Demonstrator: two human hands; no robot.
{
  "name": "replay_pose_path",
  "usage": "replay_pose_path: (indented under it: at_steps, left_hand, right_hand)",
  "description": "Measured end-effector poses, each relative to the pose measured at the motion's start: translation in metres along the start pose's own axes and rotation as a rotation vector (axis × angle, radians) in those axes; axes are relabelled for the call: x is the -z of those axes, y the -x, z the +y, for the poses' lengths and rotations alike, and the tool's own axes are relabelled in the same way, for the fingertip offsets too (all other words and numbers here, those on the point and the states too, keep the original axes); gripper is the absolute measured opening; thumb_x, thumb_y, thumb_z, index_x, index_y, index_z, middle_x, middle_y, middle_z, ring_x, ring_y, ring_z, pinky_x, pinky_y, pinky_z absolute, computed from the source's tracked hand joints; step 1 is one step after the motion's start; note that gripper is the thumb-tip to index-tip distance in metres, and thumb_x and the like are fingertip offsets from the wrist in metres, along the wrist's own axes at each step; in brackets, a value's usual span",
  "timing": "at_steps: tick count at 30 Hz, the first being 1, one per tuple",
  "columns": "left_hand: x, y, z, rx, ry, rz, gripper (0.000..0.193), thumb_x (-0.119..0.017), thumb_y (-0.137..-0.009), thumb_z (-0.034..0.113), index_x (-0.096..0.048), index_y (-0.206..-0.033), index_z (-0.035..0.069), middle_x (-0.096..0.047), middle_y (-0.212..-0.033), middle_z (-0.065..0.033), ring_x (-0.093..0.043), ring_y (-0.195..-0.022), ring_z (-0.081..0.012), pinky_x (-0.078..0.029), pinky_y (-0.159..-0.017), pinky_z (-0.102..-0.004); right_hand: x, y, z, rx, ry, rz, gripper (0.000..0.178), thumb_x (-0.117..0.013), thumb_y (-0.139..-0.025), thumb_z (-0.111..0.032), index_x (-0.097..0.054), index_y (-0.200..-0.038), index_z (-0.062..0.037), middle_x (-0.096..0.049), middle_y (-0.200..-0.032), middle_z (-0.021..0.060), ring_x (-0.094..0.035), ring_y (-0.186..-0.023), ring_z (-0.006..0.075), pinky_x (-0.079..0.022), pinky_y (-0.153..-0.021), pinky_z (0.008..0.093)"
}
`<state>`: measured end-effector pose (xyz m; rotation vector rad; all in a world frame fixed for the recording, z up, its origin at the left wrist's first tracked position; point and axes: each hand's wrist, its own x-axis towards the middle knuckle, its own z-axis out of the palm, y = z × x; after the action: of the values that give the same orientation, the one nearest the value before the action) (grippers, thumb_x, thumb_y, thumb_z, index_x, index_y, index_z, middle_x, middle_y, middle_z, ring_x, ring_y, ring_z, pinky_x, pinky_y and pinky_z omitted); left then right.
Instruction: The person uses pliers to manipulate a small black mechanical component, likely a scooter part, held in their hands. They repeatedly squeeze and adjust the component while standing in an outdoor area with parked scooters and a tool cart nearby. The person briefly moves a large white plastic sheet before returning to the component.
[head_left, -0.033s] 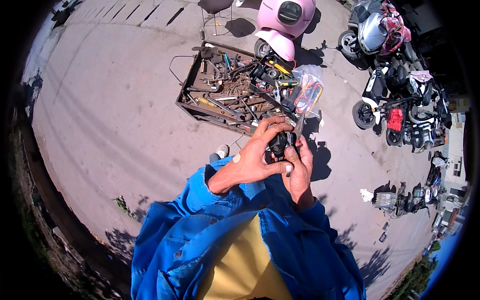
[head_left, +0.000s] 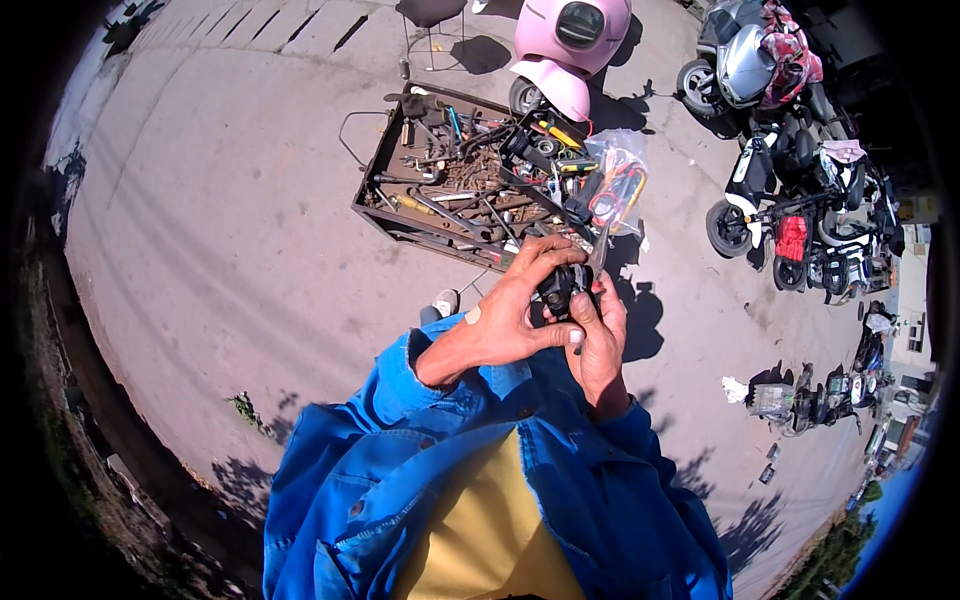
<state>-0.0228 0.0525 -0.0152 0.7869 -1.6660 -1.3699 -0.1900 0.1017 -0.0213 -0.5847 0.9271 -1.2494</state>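
In front of my chest, both hands meet around a small black part with rounded, uneven sides; its exact kind I cannot make out. My left hand wraps it from the left, fingers over the top and thumb underneath. My right hand is closed at its right side, thumb against the part. A slim pointed metal tool sticks up from between the right fingers, with a dark end showing below the thumbs. Most of its grip is hidden.
Beyond my hands, a metal tray on the ground holds wrenches and loose hardware. A clear plastic bag with coloured wires lies at its right. A pink scooter stands behind; more motorbikes are parked at the right.
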Motion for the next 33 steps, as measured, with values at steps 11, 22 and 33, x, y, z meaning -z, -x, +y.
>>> replay_pose_path:
  at_steps: [11,22,33]
  left_hand:
    - [-0.003,0.006,-0.03,0.351,0.617,-0.029,0.052,-0.06,-0.106,0.036,-0.05,-0.146,0.004,-0.063,-0.112,-0.0067,-0.059,-0.082,-0.014,-0.052,-0.071,-0.0298]
    - [-0.008,0.007,-0.039,0.545,0.967,0.186,0.055,-0.043,-0.104,0.053,-0.057,-0.12,0.003,-0.063,-0.084,-0.0094,-0.054,-0.06,-0.0157,-0.05,-0.053,-0.036]
    - [-0.003,0.01,-0.039,0.612,1.276,0.211,0.061,-0.045,-0.103,0.061,-0.058,-0.121,0.005,-0.069,-0.105,-0.0181,-0.065,-0.07,-0.0265,-0.058,-0.058,-0.042]
  right_hand:
    - [-0.004,-0.003,-0.004,-0.054,0.044,0.029,0.044,-0.061,-0.107,-0.029,-0.05,-0.14,-0.0009,-0.065,-0.109,0.0081,-0.068,-0.088,0.0179,-0.055,-0.073,0.0317]
    - [-0.015,0.001,-0.005,-0.078,0.241,-0.003,0.053,-0.065,-0.104,-0.018,-0.044,-0.148,0.0024,-0.066,-0.102,0.0096,-0.069,-0.088,0.0166,-0.057,-0.072,0.031]
    - [-0.021,0.008,-0.011,-0.066,0.125,-0.034,0.052,-0.065,-0.104,-0.015,-0.043,-0.148,0.0034,-0.062,-0.105,0.0091,-0.066,-0.087,0.0183,-0.054,-0.071,0.0321]
